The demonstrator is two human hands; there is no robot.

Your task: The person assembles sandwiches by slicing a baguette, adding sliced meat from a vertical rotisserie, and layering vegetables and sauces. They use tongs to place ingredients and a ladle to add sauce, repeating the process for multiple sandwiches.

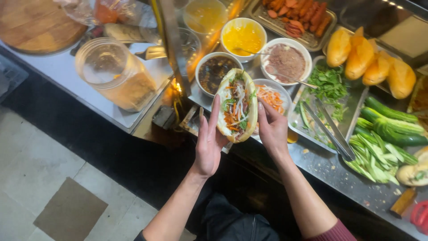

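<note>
Steel counter (312, 165) of a street food stall: both hands cradle a split, filled baguette (237, 105) above the bowls, left hand (208, 142) and right hand (273, 129) curled loosely around its sides. Loosely gripped, its shredded filling could spill toward the dark sauce bowl (216, 71) behind it.

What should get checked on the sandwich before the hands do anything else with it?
1. Left hand supports the sandwich from its side: ok.
2. Right hand is at the other side: ok.
3. Bread split facing up, filling showing: ok.
4. Filling stays inside, none seen spilling: ok.
5. Bottom end of the bread closed: cannot tell.
6. Tongs lie on the tray, away from both hands: ok.
</note>
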